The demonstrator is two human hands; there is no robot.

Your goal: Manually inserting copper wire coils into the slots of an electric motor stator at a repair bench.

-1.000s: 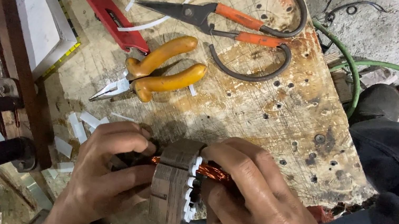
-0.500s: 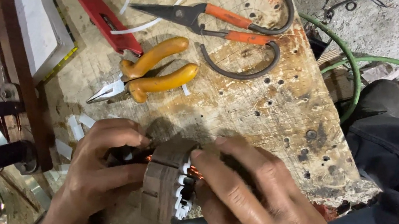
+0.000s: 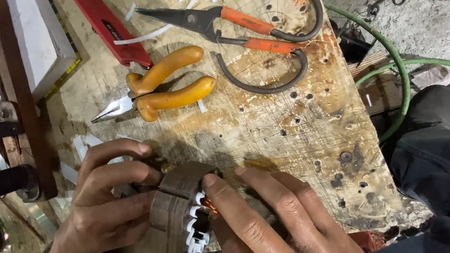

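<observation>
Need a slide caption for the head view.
Both hands, left and right, grip a motor stator beside yellow pliers on a workbench.

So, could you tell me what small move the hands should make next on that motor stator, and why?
Probably press the right hand's thumb onto the white insulation strips, seating them deeper. They stick out unevenly from the stator beside the copper winding, and the left hand already grips the core from the other side.

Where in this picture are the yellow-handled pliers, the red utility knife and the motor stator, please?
yellow-handled pliers (image 3: pixel 173 91), head view, on the lower yellow handle.
red utility knife (image 3: pixel 105 26), head view, mid-body of the red casing.
motor stator (image 3: pixel 172 211), head view, on its dark metal outer band.
</observation>
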